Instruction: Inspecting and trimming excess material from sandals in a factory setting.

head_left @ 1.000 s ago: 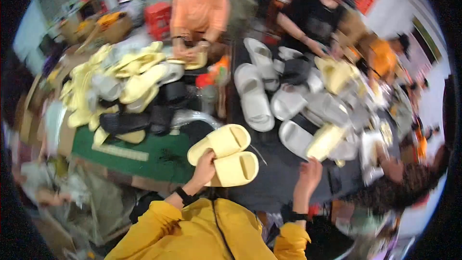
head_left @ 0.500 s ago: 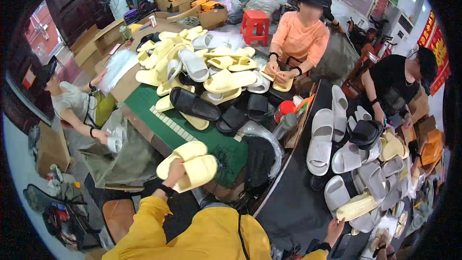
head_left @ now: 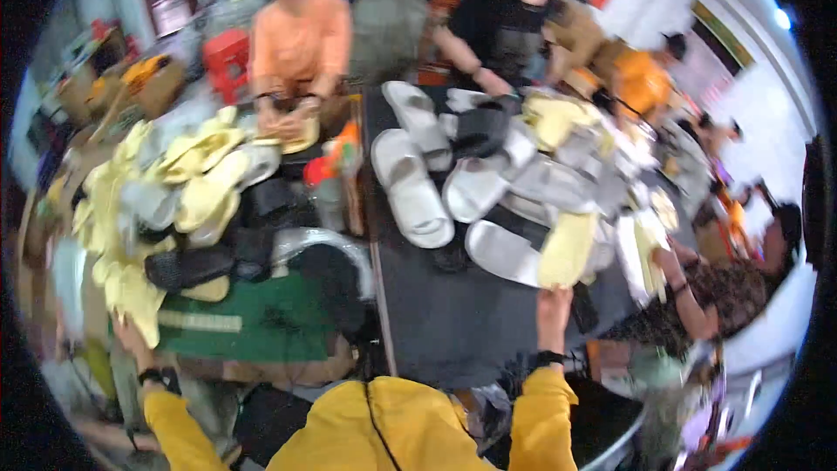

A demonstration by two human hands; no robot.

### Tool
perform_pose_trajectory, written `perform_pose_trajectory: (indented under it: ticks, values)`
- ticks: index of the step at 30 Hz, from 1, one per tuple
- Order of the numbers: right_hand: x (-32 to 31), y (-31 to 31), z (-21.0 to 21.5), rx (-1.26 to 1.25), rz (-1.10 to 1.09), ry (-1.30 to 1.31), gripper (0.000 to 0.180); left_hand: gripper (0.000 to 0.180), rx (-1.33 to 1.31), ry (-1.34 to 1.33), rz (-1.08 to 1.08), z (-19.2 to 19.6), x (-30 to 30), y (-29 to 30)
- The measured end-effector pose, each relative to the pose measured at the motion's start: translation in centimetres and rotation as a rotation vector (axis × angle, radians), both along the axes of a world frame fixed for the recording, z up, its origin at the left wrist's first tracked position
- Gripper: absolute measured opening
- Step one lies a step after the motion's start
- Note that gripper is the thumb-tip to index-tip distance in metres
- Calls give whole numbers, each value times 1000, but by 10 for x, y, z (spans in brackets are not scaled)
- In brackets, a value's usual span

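Note:
At the far left of the head view, my left hand [head_left: 132, 337] is closed on pale yellow slippers [head_left: 138, 298], blurred by motion beside the green mat [head_left: 270, 318]. My right hand [head_left: 553, 314] grips the end of a pale yellow slipper [head_left: 568, 253], its ribbed sole hard to make out in the blur. That slipper lies over grey slippers on the dark table [head_left: 436, 323]. Next to it is a white-grey slipper [head_left: 501, 251].
A heap of yellow slippers [head_left: 209, 187] and black slippers [head_left: 187, 268] covers the left table. Grey slippers [head_left: 410, 196] stand on the right one. A co-worker in orange [head_left: 301, 44] works across from me; another person's arm [head_left: 693, 296] reaches in at right.
The head view has swung to the right. My left hand, with the yellow slippers, now appears farther left, near the heap. My right hand now holds the yellow slipper more upright among the grey ones.

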State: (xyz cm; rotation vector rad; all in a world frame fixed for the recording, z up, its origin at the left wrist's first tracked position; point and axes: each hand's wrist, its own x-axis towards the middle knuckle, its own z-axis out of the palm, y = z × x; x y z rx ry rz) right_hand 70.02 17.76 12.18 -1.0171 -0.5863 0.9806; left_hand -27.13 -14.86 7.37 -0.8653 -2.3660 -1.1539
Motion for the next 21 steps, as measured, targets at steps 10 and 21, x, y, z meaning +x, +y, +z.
perform_pose_trajectory:
  ticks: [10, 21]
  values:
    - [-54, -98, 76, -86, -288, -80, 34, 32, -4, -881, -480, -30, 259, 141]
    - [-77, -148, 72, -48, -186, -744, 16, 40, -388, -1034, -1005, 48, 433, 188]
